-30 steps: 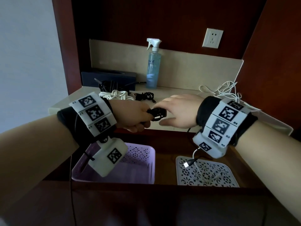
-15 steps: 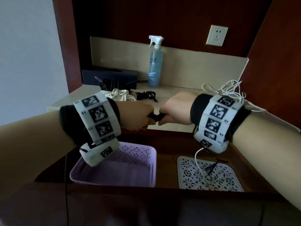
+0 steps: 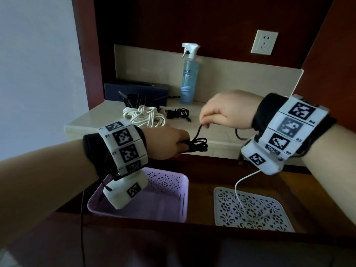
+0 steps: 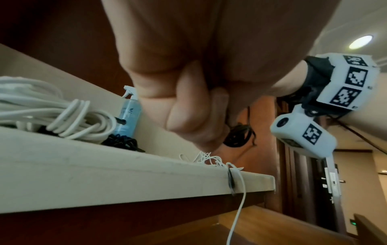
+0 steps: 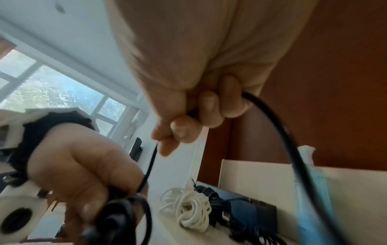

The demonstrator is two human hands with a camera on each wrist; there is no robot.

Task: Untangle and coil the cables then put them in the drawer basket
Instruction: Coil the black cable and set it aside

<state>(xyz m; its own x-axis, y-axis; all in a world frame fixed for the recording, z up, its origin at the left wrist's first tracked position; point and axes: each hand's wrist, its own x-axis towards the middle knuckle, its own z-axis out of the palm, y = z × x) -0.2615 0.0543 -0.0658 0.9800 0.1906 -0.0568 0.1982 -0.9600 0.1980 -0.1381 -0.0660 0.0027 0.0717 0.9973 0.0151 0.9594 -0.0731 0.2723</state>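
A thin black cable [image 3: 198, 144] is bunched in loops in my left hand [image 3: 169, 143], which grips it above the open drawer. One strand [image 5: 149, 169] rises from the bunch to my right hand [image 3: 221, 114], which pinches it and lets the rest trail out behind its fingers [image 5: 230, 106]. On the shelf lie a coiled white cable [image 3: 146, 117], a small black cable [image 3: 178, 113] and a dark cable pile [image 3: 134, 100]. A pink basket [image 3: 167, 205] sits in the drawer below my left hand. In the left wrist view the black bunch [image 4: 238, 137] shows past my curled fingers [image 4: 188, 116].
A white perforated basket [image 3: 250, 209] sits in the drawer on the right, with a thin white cable [image 3: 239, 191] hanging into it from the shelf edge [image 4: 125, 179]. A spray bottle [image 3: 189, 74] and a dark box [image 3: 134, 91] stand at the shelf's back. A wall socket [image 3: 264, 42] is above.
My hands were close together on the black bundle. The right hand has lifted up and to the right, drawing one strand out of the loops that the left hand keeps holding.
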